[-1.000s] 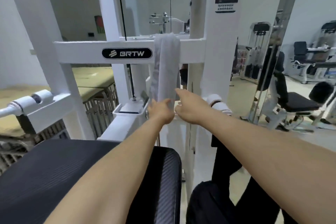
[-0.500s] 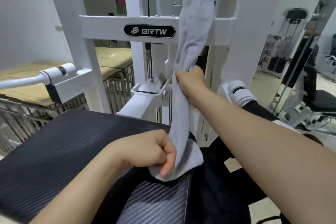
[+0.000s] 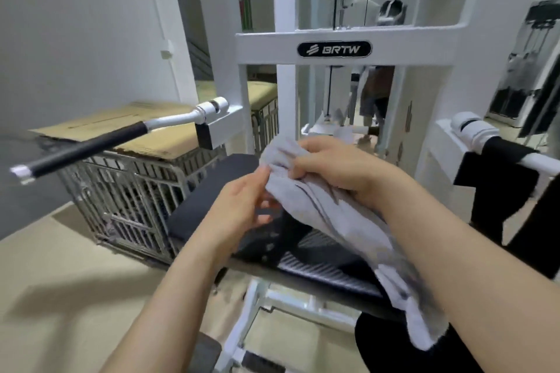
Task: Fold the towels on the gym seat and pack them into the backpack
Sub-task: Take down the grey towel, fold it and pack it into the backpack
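Note:
A grey towel (image 3: 342,218) hangs bunched over the black gym seat (image 3: 212,194), and its lower end trails down to the bottom right. My right hand (image 3: 336,166) grips the towel's gathered upper end. Just left of it, my left hand (image 3: 242,206) pinches the towel's edge between thumb and fingers. Both hands are above the seat's middle. A black, bag-like shape (image 3: 391,348) lies below the seat at the bottom right, partly hidden by my right arm; I cannot tell whether it is the backpack.
The white machine frame with its BRTW crossbar (image 3: 333,48) stands right behind the seat. A black-gripped handle (image 3: 81,150) juts out on the left over a wire cage (image 3: 127,203) topped with cardboard. Black fabric (image 3: 497,191) hangs from the right handle.
The towel has come off the crossbar and down over the seat. My left hand has risen from the towel's lower end to its top, beside my right hand. The view has swung left.

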{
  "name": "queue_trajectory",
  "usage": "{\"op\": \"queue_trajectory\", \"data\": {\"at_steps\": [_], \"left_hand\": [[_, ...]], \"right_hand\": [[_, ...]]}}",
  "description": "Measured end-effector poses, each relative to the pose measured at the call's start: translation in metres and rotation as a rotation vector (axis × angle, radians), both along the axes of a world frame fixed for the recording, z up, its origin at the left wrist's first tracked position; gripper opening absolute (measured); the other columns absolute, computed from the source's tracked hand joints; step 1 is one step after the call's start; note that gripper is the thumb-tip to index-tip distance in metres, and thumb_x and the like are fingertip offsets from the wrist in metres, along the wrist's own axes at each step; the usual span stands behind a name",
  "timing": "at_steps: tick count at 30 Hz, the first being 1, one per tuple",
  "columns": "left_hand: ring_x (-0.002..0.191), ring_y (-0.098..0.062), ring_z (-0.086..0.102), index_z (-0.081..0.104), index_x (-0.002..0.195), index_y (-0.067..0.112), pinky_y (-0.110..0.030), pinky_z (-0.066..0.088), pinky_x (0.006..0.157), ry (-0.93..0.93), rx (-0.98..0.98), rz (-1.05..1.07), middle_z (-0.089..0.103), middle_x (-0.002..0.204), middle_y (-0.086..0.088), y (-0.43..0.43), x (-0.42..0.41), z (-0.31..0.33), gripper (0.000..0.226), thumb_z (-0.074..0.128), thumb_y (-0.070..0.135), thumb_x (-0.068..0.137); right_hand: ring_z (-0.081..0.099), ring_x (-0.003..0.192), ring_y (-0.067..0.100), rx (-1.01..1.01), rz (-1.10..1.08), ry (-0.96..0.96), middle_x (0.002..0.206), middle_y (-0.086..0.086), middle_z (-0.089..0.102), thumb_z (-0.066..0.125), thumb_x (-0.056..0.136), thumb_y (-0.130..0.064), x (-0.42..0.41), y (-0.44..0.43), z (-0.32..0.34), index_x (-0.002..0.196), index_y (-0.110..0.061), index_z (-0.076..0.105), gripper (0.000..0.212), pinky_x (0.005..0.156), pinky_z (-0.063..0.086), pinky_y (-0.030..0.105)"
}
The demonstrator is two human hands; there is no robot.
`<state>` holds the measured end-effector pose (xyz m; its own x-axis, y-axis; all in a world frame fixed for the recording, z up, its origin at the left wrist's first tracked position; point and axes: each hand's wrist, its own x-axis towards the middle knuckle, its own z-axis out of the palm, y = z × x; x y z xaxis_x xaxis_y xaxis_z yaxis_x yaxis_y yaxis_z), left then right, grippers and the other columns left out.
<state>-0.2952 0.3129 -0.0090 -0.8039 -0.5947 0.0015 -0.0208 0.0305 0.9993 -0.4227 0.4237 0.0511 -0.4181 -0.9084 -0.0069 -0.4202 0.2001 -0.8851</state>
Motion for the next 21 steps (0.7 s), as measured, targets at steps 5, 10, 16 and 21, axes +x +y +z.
{"op": "queue_trajectory", "data": {"at_steps": [5, 10, 16, 21], "left_hand": [[0.079, -0.021, 0.071, 0.072, 0.093, 0.014, -0.032, 0.056, 0.064, 0.294, 0.161, 0.15, 0.074, 0.085, -0.005, 0.002, 0.057, 0.019, 0.014, 0.061, 0.007, 0.089], [0.104, -0.019, 0.067, 0.074, 0.104, 0.025, -0.039, 0.053, 0.084, 0.233, -0.104, 0.064, 0.072, 0.111, 0.001, -0.008, 0.11, 0.025, 0.025, 0.06, 0.009, 0.091], [0.088, -0.007, 0.068, 0.077, 0.1, 0.026, -0.025, 0.05, 0.079, 0.145, -0.371, -0.124, 0.076, 0.094, 0.002, -0.017, 0.161, 0.037, 0.026, 0.062, 0.007, 0.09], [0.081, -0.009, 0.07, 0.079, 0.087, 0.016, -0.021, 0.054, 0.076, 0.164, -0.508, -0.083, 0.076, 0.081, 0.0, -0.019, 0.188, 0.045, 0.018, 0.073, 0.002, 0.079]], "right_hand": [[0.059, 0.072, 0.018, -0.058, 0.09, -0.129, 0.077, 0.009, 0.063, 0.06, 0.083, -0.006, 0.061, -0.005, -0.018, 0.089, 0.002, 0.064, 0.011, 0.065, 0.046, 0.03], [0.063, 0.063, 0.013, 0.415, 0.258, 0.337, 0.074, 0.003, 0.073, 0.063, 0.084, -0.051, 0.107, 0.013, -0.005, 0.082, -0.006, 0.071, 0.045, 0.067, 0.048, 0.023], [0.067, 0.089, 0.003, -0.291, 0.02, 0.283, 0.093, -0.011, 0.073, 0.063, 0.079, -0.047, 0.14, 0.023, 0.039, 0.098, -0.029, 0.072, 0.028, 0.078, 0.056, 0.029], [0.064, 0.1, 0.006, -0.046, 0.423, 0.101, 0.113, -0.007, 0.069, 0.06, 0.092, -0.026, 0.156, -0.021, 0.003, 0.124, -0.021, 0.062, 0.032, 0.083, 0.052, 0.027]]}}
